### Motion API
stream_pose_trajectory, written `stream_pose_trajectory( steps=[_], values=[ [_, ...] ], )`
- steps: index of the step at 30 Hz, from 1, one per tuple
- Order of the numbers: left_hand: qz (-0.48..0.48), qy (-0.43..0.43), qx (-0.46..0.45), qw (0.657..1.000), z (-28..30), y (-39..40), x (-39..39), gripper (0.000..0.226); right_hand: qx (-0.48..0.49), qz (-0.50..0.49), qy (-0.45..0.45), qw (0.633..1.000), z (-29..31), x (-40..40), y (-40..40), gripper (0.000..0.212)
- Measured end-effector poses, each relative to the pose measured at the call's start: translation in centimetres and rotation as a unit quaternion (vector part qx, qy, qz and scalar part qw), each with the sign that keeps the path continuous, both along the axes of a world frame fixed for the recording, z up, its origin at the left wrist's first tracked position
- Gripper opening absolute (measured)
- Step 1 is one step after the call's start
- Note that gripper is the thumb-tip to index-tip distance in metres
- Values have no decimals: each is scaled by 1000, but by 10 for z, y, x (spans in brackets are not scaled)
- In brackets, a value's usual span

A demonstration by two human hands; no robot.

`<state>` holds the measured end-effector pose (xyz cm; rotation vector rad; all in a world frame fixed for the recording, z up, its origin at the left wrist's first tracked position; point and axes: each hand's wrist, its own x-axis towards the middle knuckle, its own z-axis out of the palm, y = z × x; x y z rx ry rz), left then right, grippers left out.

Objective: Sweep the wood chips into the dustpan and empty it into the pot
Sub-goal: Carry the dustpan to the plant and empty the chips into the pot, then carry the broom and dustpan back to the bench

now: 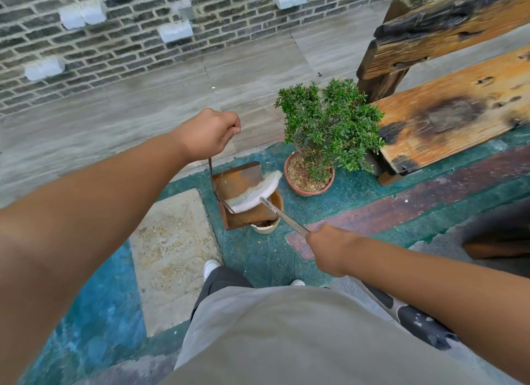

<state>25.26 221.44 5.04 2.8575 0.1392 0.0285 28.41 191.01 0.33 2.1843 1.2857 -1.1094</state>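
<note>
Rusty dustpan [243,181] is held tilted over the pot [268,227] by its long handle, gripped in the left hand [210,133]. Brush [255,194], gripped by the right hand [329,248], lies inside. Spillage onto the floor [258,255] is likely if the pan drifts off the pot.

Brick wall [114,26], wooden bench [447,120]

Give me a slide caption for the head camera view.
Left hand tips rusty dustpan over cream pot; right hand brushes it out.
</note>
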Motion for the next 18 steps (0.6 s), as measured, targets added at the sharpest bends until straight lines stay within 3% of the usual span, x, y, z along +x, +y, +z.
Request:
stream_pose_trajectory(
  steps=[7, 14, 18],
  values=[
    [-15, 19, 6, 1000, 2, 39, -6, 18, -28, -9, -16, 999, -3, -3, 2, 36],
    [-55, 34, 11, 998, 7, 90, -15, 19, -46, -193, -44, 979, -9, -25, 35, 34],
    [-79, 40, -3, 996, 23, 118, -11, 19, -34, -332, 7, 943, 0, -34, 60, 17]
  ],
)
